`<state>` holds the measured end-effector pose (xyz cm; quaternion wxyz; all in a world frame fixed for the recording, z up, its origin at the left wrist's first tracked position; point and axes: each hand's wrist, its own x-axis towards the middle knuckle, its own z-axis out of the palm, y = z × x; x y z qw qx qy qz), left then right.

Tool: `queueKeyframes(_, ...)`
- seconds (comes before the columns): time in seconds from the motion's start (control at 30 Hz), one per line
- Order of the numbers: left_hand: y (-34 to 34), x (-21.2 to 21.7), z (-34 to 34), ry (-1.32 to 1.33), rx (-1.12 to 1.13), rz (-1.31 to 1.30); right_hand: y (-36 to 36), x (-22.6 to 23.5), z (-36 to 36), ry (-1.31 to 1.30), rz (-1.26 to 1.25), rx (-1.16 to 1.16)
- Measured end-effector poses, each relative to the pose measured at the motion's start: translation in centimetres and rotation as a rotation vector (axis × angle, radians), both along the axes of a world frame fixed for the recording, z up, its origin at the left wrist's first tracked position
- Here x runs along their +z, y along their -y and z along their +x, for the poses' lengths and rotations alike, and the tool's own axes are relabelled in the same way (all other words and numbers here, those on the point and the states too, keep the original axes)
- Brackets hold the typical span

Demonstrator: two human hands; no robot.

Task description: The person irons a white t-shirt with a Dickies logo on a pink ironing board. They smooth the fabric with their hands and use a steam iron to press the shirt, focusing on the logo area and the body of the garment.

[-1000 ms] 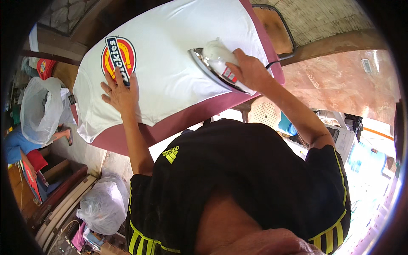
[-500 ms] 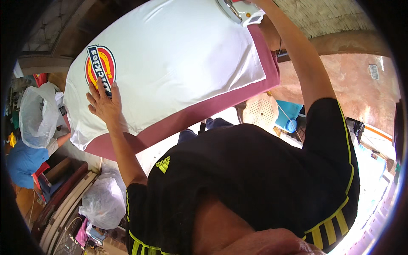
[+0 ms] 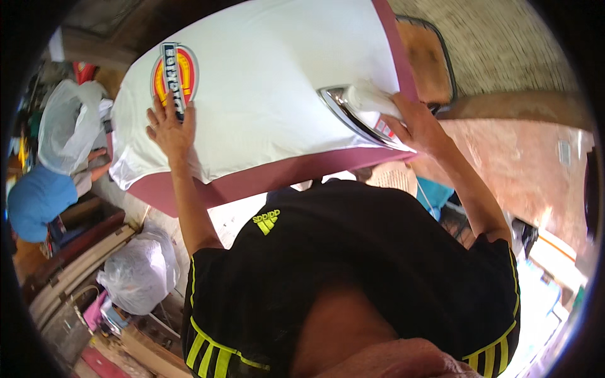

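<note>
While my left fingers lay spread on the white cloth, tips over the print, my right fingers gripped the iron toward the cloth's right edge.

Hides part of iron under right grip | covers low end of logo with left grip | crops white cloth at top edge | blurs pale label

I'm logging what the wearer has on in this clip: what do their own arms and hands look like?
The left hand and right hand are ungloved, and the forearms are bare. The short sleeves are black, with thin yellow-green piping and broad matching stripes toward the shoulders.
</note>
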<state>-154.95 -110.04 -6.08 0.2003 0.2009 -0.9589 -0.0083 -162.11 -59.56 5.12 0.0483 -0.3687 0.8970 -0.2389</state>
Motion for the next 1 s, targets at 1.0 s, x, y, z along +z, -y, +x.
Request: queueKeyframes(1.0,1.5,0.8,6.0,0.041,-0.155,0.086,30.1,2.5,-10.7,0.111,-0.021,-0.25)
